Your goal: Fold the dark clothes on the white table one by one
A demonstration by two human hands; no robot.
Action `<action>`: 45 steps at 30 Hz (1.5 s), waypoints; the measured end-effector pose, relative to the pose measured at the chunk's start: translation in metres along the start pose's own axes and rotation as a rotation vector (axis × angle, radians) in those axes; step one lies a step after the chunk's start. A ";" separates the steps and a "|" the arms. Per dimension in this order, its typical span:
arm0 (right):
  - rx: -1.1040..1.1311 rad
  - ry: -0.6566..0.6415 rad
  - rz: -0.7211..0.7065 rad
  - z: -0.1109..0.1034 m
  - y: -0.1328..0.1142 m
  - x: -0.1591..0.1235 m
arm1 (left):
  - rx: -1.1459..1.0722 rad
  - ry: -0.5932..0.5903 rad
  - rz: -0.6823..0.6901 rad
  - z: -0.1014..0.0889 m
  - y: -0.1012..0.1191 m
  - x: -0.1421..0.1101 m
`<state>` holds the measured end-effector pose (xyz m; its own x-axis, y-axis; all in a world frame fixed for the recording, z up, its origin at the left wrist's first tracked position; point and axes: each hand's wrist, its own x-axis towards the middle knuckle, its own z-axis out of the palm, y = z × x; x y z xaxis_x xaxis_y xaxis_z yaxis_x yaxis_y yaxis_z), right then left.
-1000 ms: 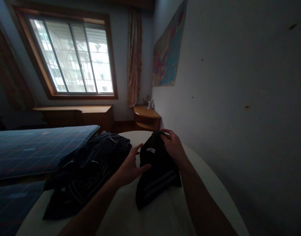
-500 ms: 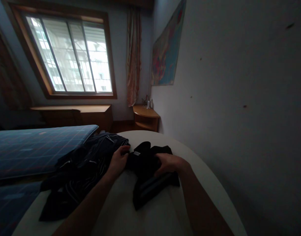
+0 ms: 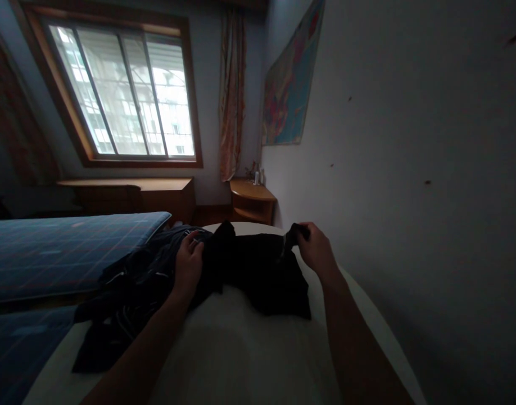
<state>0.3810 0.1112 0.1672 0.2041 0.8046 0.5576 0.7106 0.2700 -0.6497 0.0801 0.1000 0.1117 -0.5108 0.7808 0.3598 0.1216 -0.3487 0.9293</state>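
A black garment (image 3: 258, 264) is stretched sideways over the pale round table (image 3: 241, 360), its lower right corner hanging toward me. Whether it is a shirt or shorts is too dark to tell. My right hand (image 3: 319, 250) is closed on a bunched piece at its upper right end, lifted a little off the tabletop. At the other end my left hand (image 3: 189, 261) pinches the cloth with curled fingers. Just left of that hand lies a heap of dark clothes (image 3: 131, 287) with white piping.
A blue plaid mattress (image 3: 72, 253) runs along the left, against the table. Beyond stand a wooden desk (image 3: 165, 184) and a corner shelf (image 3: 253, 191) below the window (image 3: 127, 95). A wall (image 3: 410, 225) with a map (image 3: 289, 84) rises close on the right.
The black garment has gone from a crumpled bundle to a wide, spread shape. My hands have moved apart, the right one up and outward, the left one slightly leftward.
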 end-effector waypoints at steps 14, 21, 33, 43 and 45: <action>0.332 0.091 -0.091 -0.002 -0.026 -0.002 | 0.390 -0.768 0.162 0.030 -0.004 -0.067; 0.521 0.285 0.001 -0.012 -0.029 0.001 | -0.043 -0.333 -0.071 0.022 0.020 -0.034; 0.264 -0.476 0.100 0.008 -0.016 -0.007 | 0.405 -1.093 -0.239 0.004 0.009 -0.043; -0.305 -0.692 0.107 0.071 0.018 -0.038 | 0.649 -1.044 0.179 0.004 -0.005 -0.057; -0.291 -0.711 0.101 0.072 0.018 -0.037 | 0.633 -1.131 0.173 0.002 0.006 -0.060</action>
<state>0.3379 0.1242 0.0979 -0.1339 0.9906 -0.0270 0.8799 0.1063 -0.4631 0.1131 0.0522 0.0964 0.5072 0.8597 0.0606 0.6484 -0.4270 0.6303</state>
